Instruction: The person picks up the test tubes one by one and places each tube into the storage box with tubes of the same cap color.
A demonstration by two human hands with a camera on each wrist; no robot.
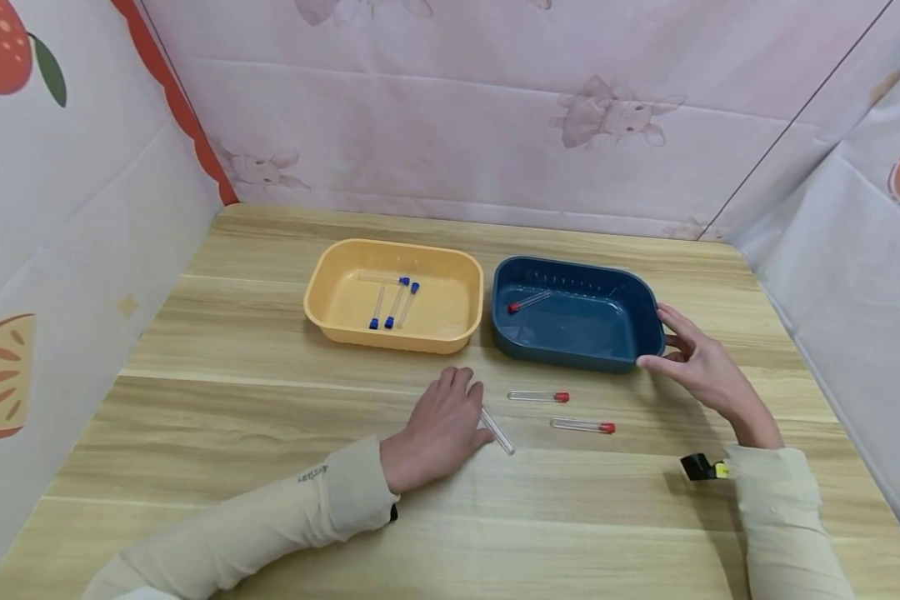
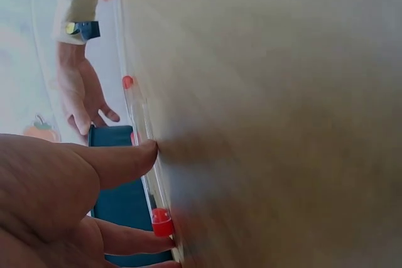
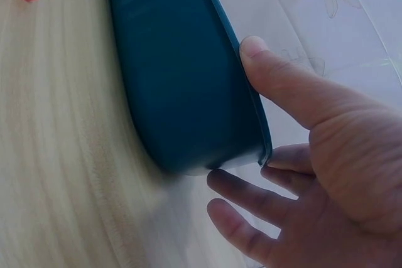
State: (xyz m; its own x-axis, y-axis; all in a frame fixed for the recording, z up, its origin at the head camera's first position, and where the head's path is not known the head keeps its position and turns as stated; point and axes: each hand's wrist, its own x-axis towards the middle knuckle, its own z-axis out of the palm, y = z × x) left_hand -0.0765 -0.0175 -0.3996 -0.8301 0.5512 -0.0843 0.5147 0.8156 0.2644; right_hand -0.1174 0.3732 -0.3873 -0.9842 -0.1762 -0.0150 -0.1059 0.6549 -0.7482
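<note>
My left hand is low over the table around a clear test tube. In the left wrist view, the extended thumb overlaps the middle of this tube, while fingers lie by its red cap; the cap is hidden in the head view. My right hand holds the right end of a dark blue basin, thumb at the near corner and fingers along the side. One red-capped tube lies inside that basin. Two more red-capped tubes lie on the table in front of it.
A yellow basin stands left of the blue one, with several blue-capped tubes inside. The wooden table meets printed cloth walls at the back and sides. A black wrist device sits by the right sleeve.
</note>
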